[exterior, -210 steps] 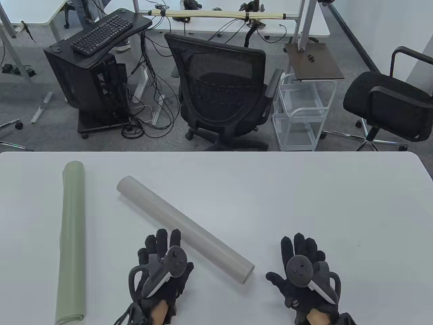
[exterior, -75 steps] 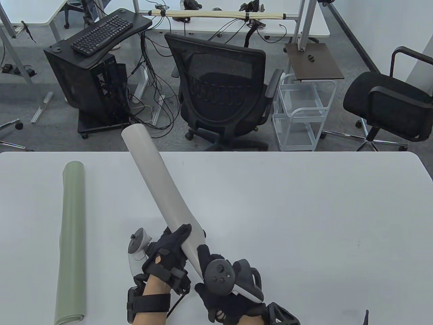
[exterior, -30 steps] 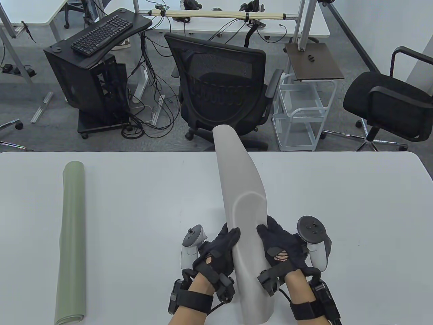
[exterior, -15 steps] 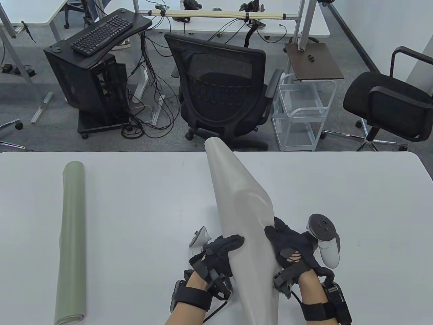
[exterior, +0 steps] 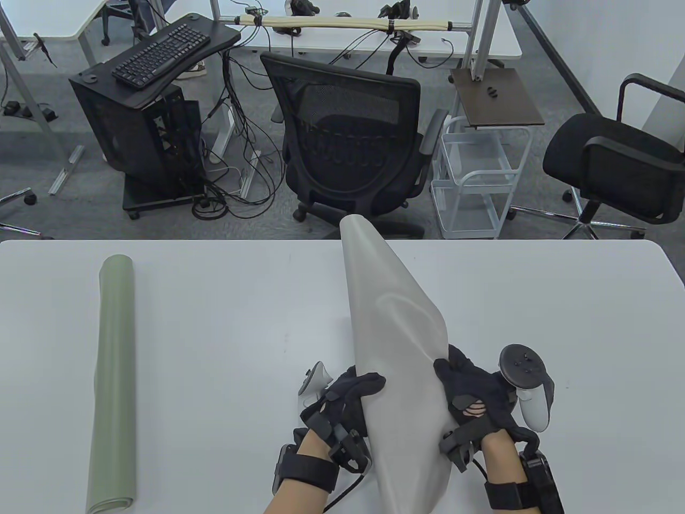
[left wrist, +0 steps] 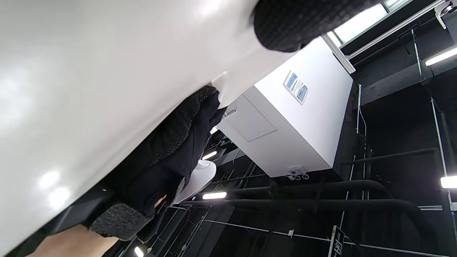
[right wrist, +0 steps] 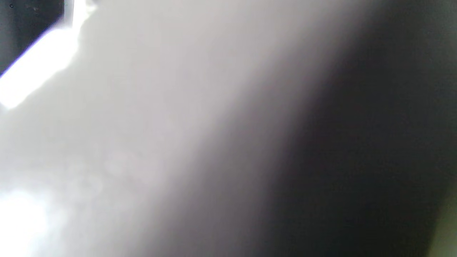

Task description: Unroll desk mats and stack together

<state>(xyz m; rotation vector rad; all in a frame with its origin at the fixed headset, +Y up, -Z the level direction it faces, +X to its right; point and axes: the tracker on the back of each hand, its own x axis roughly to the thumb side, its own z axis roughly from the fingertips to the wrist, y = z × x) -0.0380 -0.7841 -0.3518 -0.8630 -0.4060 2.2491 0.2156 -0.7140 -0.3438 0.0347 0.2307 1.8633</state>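
Observation:
A light grey desk mat (exterior: 393, 342), partly unrolled, stands lifted above the white table (exterior: 535, 300) near its front middle, its far end still rolled and pointing away from me. My left hand (exterior: 350, 399) grips its left edge and my right hand (exterior: 471, 396) grips its right edge. In the left wrist view the grey mat (left wrist: 89, 89) fills the left side, with my left fingers (left wrist: 285, 21) over it and the other gloved hand (left wrist: 171, 153) under its edge. The right wrist view shows only blurred grey mat (right wrist: 142, 125). A green mat (exterior: 112, 385) lies rolled up at the table's left.
Beyond the table's far edge stand a black mesh office chair (exterior: 348, 139), a white wire cart (exterior: 471, 182), a second black chair (exterior: 621, 166) and a black stand with a keyboard (exterior: 160, 53).
Both hands lifted the grey roll, turned it end-on and moved it to the front middle. Over the last second my hands spread apart and the near end opened wider.

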